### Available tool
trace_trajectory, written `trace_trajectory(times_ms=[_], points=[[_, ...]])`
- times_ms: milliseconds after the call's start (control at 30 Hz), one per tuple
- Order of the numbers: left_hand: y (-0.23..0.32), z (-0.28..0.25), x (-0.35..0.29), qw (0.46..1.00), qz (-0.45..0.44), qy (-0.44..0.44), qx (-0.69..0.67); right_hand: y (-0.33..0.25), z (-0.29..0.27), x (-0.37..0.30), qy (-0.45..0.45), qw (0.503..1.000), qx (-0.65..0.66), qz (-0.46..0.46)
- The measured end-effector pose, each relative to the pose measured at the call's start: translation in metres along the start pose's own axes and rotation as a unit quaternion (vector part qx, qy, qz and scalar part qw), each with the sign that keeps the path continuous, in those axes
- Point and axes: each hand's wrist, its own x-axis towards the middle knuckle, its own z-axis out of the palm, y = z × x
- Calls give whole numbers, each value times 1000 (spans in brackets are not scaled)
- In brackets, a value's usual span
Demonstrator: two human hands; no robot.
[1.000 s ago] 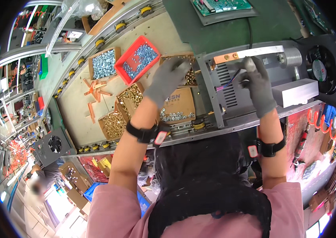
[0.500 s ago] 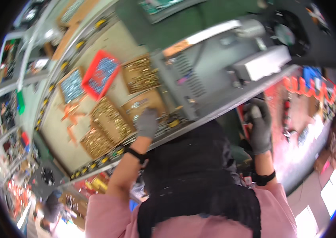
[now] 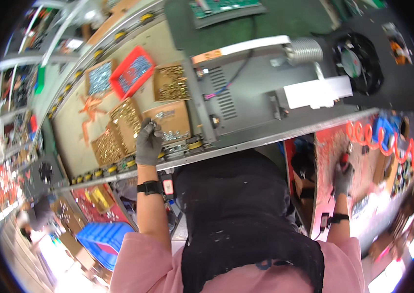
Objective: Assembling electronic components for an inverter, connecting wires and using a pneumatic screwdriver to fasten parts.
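My left hand (image 3: 149, 142), in a grey glove, is raised by the near side of the cardboard trays, its fingers curled into a pinch. Whatever small thing sits between those fingertips is too small to make out. Beside it lie a tray of silvery screws (image 3: 176, 116) and a tray of brass-coloured pieces (image 3: 128, 117). My right hand (image 3: 343, 179), also gloved, is low at the right over a worn red surface. Its fingers are closed around a red-tipped tool (image 3: 345, 158), mostly covered by the hand, so its kind is unclear.
A dark metal chassis (image 3: 251, 93) with a fan (image 3: 358, 66) lies on the roller conveyor at the right. A red bin (image 3: 133, 72) of screws stands behind the trays. An orange coiled hose (image 3: 380, 146) hangs at right. A blue crate (image 3: 103, 240) stands below left.
My left hand has come out of the tray of silvery screws, moving left with fingers pinched. My right hand has moved right and down onto the red-tipped tool. The view has turned.
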Motion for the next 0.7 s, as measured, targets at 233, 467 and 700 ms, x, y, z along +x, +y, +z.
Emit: trace_trajectory(times_ms=[233,467,700], points=[[-2,47,-28,898,14,-200,-391,-32,-63,2,-107,831,543,59],[-6,76,-20,916,-53,-243,-315,-235,-211,-43,-209,668,679,-220],[-44,129,-13,987,-72,-145,-7,-421,-202,-44,-346,491,661,-449]])
